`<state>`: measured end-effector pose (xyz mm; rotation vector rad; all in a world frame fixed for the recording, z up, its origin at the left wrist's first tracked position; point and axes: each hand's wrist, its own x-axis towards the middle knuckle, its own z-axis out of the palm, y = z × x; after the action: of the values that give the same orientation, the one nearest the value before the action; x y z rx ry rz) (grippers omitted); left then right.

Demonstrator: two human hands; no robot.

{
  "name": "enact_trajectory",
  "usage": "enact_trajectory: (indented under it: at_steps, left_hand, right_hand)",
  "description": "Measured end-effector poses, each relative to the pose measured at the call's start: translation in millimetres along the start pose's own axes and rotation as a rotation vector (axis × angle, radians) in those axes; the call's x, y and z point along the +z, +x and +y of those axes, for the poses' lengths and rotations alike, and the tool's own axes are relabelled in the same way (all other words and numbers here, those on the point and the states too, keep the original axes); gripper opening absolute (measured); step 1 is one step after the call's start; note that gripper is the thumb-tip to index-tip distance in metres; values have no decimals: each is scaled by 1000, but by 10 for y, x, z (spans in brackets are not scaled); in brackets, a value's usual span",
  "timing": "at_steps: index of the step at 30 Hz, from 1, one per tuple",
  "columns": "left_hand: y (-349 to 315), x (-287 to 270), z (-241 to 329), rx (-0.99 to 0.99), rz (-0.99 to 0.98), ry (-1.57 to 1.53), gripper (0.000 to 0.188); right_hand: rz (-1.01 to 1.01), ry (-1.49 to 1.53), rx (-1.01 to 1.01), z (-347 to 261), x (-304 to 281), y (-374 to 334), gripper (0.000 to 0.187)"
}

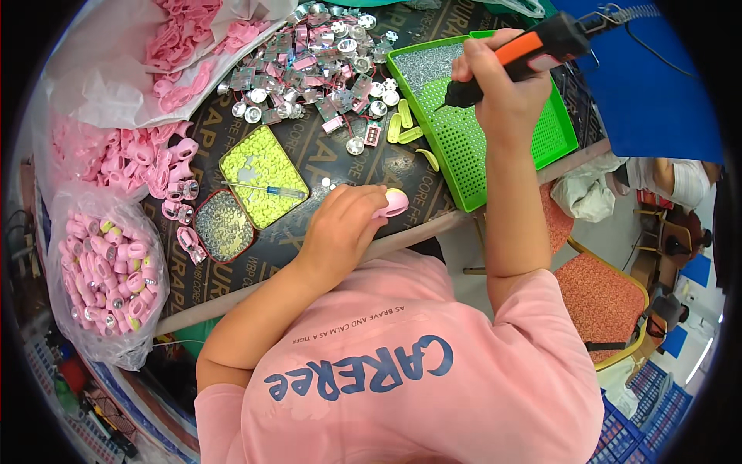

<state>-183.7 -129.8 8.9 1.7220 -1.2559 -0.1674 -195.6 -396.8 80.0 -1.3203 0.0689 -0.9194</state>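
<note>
My left hand (340, 228), fingers closed, pinches a small pink plastic shell (397, 203) with some yellow-green at its top, near the table's front edge. Raised over the green perforated tray (460, 166), my right hand (510, 100) is wrapped round a black and orange electric screwdriver (553, 48). Its tip points down left above the tray, where small silver screws (433, 66) lie heaped at the far end. Several yellow-green oval covers (395, 127) lie just left of the tray. Whether the tip touches anything I cannot tell.
Circuit parts with reflectors (309, 69) are piled at the back. A square tray of yellow-green bits (259, 205) bears a hand screwdriver (284, 192), beside a round dish (224, 224). Pink shells (135, 151) and a clear bag of pink pieces (108, 271) sit left; a chair (599, 298) stands right.
</note>
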Motion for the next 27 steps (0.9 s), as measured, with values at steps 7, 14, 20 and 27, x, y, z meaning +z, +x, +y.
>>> enact_trajectory:
  at_steps: [7, 14, 20, 27]
  left_hand:
    - [0, 6, 0, -30, -10, -20, 41]
    - [-4, 8, 10, -42, -1, -13, 36]
    - [-44, 21, -24, -34, 16, 16, 38]
    - [-69, -7, 22, -50, 3, 112, 36]
  right_hand:
    - [16, -415, -82, 98, -46, -22, 19]
    - [14, -507, -77, 127, -62, -32, 18]
    - [45, -528, -78, 115, -13, -43, 18]
    - [42, -459, -114, 117, -9, -55, 19]
